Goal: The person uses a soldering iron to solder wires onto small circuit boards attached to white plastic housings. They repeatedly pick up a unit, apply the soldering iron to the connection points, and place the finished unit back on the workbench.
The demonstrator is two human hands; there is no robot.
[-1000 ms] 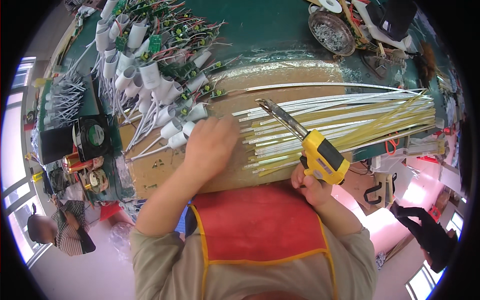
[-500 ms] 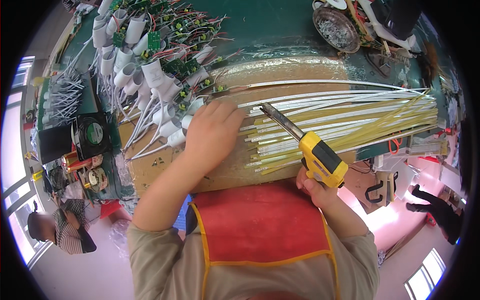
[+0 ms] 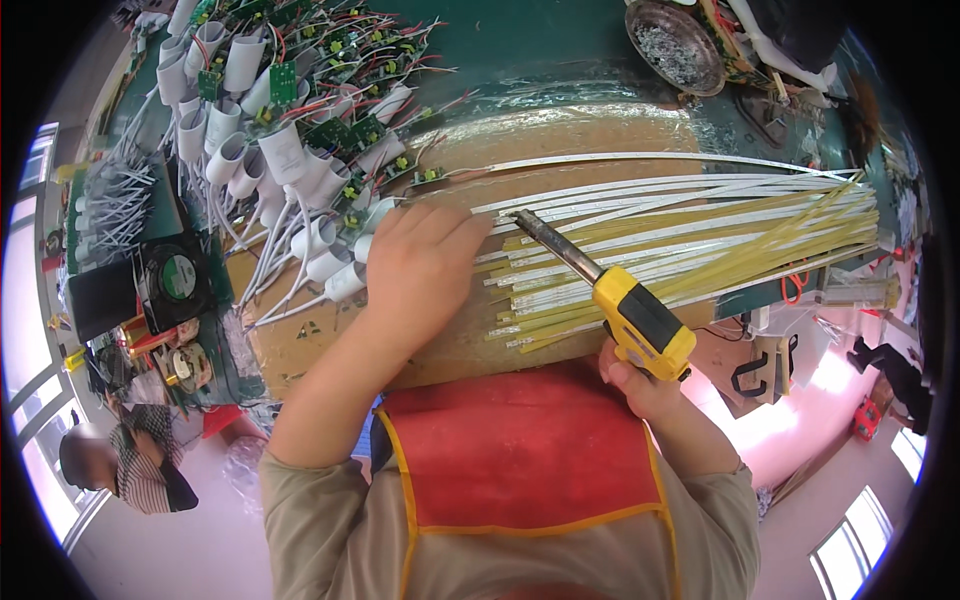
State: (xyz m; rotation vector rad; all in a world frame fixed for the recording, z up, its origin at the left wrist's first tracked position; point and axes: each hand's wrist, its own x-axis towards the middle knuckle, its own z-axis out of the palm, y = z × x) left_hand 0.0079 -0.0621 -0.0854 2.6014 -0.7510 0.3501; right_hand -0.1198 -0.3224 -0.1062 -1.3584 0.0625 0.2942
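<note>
The right hand (image 3: 634, 382) wraps around the yellow-and-black soldering gun (image 3: 645, 318), whose tip sits over the left ends of the white and yellow strips (image 3: 640, 240); the left hand (image 3: 425, 255) curls downward just beside that tip, whether gripping anything I cannot tell; white tubes (image 3: 285, 155) lie heaped farther left on the green counter (image 3: 560, 50).

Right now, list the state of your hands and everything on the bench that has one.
Left hand: fingers bent, at the strips' left ends; grip hidden.
Right hand: closed on the soldering iron.
Soldering iron: held, tip near the left hand; heat unknown.
Strips: laid lengthwise, some crossing.
White tubes: heaped, open-ended.
Dish: holding grey scraps.
Black fan: running or not, unclear.
</note>
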